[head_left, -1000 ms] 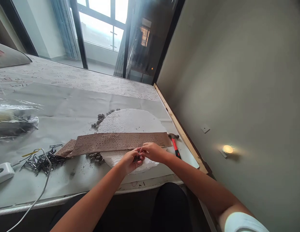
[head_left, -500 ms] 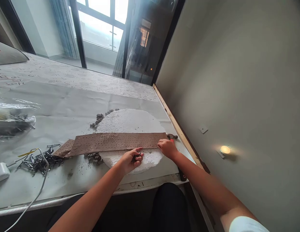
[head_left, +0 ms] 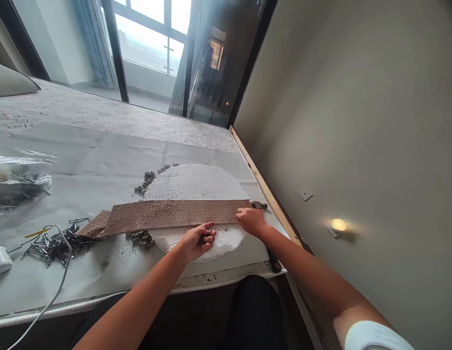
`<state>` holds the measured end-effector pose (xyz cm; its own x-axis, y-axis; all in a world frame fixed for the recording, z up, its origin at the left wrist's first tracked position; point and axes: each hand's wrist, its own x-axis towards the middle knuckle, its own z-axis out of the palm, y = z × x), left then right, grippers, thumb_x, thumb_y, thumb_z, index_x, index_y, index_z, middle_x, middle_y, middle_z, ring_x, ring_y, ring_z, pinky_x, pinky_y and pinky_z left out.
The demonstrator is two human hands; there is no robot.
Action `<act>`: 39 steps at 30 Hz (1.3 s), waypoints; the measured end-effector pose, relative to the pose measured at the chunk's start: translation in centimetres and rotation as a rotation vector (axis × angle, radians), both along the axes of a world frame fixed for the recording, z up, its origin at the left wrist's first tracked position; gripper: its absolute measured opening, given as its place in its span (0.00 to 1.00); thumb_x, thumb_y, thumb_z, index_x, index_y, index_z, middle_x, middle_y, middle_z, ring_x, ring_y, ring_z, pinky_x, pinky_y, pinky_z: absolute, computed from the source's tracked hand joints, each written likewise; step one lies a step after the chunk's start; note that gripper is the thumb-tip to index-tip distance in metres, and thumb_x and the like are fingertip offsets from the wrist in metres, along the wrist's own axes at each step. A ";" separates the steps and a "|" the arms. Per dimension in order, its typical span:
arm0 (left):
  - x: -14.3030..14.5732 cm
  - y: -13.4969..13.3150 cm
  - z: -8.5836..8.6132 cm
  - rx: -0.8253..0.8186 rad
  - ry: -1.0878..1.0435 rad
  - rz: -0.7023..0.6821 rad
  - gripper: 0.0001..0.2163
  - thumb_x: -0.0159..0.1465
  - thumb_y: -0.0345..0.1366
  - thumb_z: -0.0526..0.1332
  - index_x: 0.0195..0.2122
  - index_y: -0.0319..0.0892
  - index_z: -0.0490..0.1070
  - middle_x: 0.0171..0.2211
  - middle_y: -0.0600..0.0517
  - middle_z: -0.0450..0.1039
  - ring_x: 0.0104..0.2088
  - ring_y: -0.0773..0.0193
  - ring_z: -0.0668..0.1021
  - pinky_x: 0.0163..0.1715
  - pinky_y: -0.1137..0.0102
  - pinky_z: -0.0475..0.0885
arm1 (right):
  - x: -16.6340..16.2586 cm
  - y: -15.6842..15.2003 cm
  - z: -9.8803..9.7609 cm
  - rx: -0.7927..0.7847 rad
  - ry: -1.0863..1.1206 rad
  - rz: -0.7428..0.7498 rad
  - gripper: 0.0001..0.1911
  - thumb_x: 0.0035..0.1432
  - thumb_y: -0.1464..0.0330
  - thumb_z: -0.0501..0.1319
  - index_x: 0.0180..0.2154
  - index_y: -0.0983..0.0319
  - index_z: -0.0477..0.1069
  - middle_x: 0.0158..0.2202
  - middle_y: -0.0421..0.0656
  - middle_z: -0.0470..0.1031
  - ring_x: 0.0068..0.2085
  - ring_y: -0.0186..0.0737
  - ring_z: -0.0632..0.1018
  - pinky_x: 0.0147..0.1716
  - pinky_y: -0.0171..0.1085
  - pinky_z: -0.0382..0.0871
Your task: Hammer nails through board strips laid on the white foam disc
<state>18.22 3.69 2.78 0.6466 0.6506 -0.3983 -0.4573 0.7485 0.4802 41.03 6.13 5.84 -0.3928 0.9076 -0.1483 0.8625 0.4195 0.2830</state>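
My left hand (head_left: 199, 240) is closed around a few dark nails (head_left: 204, 238), just below the near edge of a long brown strip (head_left: 175, 214) full of small holes. Near the strip's right end, my right hand (head_left: 251, 221) is closed with fingertips pressed together on its surface; whatever they pinch is hidden. Beneath the strip lies a rough white foam disc (head_left: 197, 182). A hammer sits right of the disc, its head (head_left: 259, 205) beyond my right hand and its black handle end (head_left: 274, 262) below my forearm.
A heap of loose nails (head_left: 58, 245) lies left beside a white cable (head_left: 67, 267) and power strip (head_left: 0, 261). Grey crumbled lumps (head_left: 141, 238) border the disc. A clear plastic bag (head_left: 20, 182) rests far left. A wooden rail (head_left: 264, 182) runs along the wall.
The whole view has shifted very slightly. My right fingers have moved a little at the strip's right end; my left hand stays in place with the nails.
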 end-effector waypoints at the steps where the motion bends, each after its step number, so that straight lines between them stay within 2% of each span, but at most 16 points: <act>1: 0.0 0.0 0.0 0.000 0.002 0.000 0.22 0.53 0.21 0.52 0.50 0.39 0.55 0.26 0.53 0.60 0.18 0.76 0.61 0.15 0.82 0.54 | -0.1 0.0 -0.1 -0.007 -0.009 0.002 0.13 0.59 0.75 0.50 0.31 0.66 0.73 0.35 0.49 0.74 0.35 0.40 0.75 0.30 0.33 0.62; 4: 0.0 0.0 0.0 -0.005 0.006 0.005 0.21 0.53 0.21 0.52 0.49 0.39 0.55 0.26 0.53 0.61 0.18 0.77 0.61 0.16 0.82 0.54 | -0.2 0.0 0.1 -0.023 -0.028 -0.001 0.12 0.57 0.76 0.50 0.32 0.67 0.73 0.35 0.51 0.73 0.35 0.40 0.76 0.31 0.34 0.62; 9: 0.0 -0.1 0.0 0.004 -0.002 -0.001 0.22 0.53 0.21 0.52 0.49 0.39 0.55 0.26 0.54 0.60 0.18 0.76 0.61 0.15 0.82 0.53 | 0.0 0.4 0.9 -0.007 -0.031 -0.019 0.13 0.60 0.72 0.49 0.36 0.66 0.72 0.38 0.51 0.73 0.37 0.40 0.76 0.33 0.34 0.64; 14: 0.0 0.0 -0.3 0.004 -0.014 0.001 0.23 0.52 0.22 0.53 0.50 0.39 0.54 0.27 0.53 0.61 0.18 0.76 0.62 0.16 0.82 0.54 | -0.3 0.2 0.3 -0.033 -0.044 0.001 0.12 0.57 0.76 0.50 0.31 0.66 0.73 0.35 0.50 0.74 0.36 0.41 0.76 0.32 0.34 0.64; 18: 0.1 -0.1 -0.3 0.000 -0.021 0.007 0.24 0.52 0.21 0.53 0.51 0.39 0.55 0.26 0.53 0.61 0.18 0.76 0.61 0.15 0.82 0.54 | -0.5 0.2 -0.3 -0.053 -0.040 0.014 0.11 0.56 0.77 0.51 0.32 0.67 0.72 0.36 0.52 0.74 0.36 0.42 0.76 0.32 0.35 0.64; 23: 0.1 -0.1 -0.3 -0.003 -0.020 0.002 0.24 0.52 0.21 0.52 0.51 0.39 0.54 0.27 0.53 0.61 0.18 0.76 0.61 0.15 0.82 0.54 | -0.3 0.1 0.0 -0.036 -0.002 -0.021 0.11 0.58 0.73 0.51 0.35 0.68 0.72 0.38 0.52 0.73 0.36 0.42 0.76 0.33 0.35 0.64; 28: 0.1 0.0 -0.3 0.001 -0.011 -0.002 0.25 0.52 0.21 0.52 0.52 0.39 0.53 0.26 0.53 0.61 0.18 0.76 0.61 0.15 0.81 0.54 | 0.2 0.2 0.6 -0.015 0.074 -0.049 0.10 0.59 0.68 0.54 0.34 0.65 0.72 0.38 0.48 0.74 0.37 0.41 0.76 0.32 0.33 0.63; 32: 0.1 0.0 -0.1 -0.002 -0.011 0.006 0.26 0.51 0.20 0.52 0.52 0.38 0.54 0.26 0.53 0.61 0.18 0.76 0.62 0.15 0.82 0.54 | 0.3 0.1 0.7 -0.021 0.149 -0.053 0.09 0.58 0.70 0.55 0.30 0.65 0.72 0.36 0.48 0.74 0.34 0.39 0.76 0.30 0.32 0.61; 35: 0.2 -0.1 -0.1 -0.001 -0.011 0.013 0.26 0.51 0.20 0.52 0.53 0.38 0.54 0.26 0.52 0.61 0.18 0.75 0.63 0.15 0.81 0.56 | 0.7 -0.2 1.2 0.019 0.242 -0.086 0.08 0.59 0.72 0.53 0.33 0.65 0.70 0.36 0.49 0.74 0.32 0.38 0.75 0.29 0.32 0.60; 39: 0.4 -0.1 0.1 -0.013 -0.002 0.033 0.27 0.52 0.18 0.51 0.54 0.37 0.53 0.26 0.52 0.63 0.20 0.73 0.67 0.16 0.81 0.60 | 1.5 -0.4 3.3 0.111 0.427 -0.149 0.12 0.63 0.73 0.45 0.40 0.67 0.67 0.36 0.51 0.73 0.36 0.40 0.74 0.33 0.34 0.62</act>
<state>18.59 3.55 2.86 0.6260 0.6663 -0.4053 -0.4829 0.7392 0.4694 42.55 5.75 9.17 -0.2620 0.9599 0.0998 0.9601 0.2698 -0.0741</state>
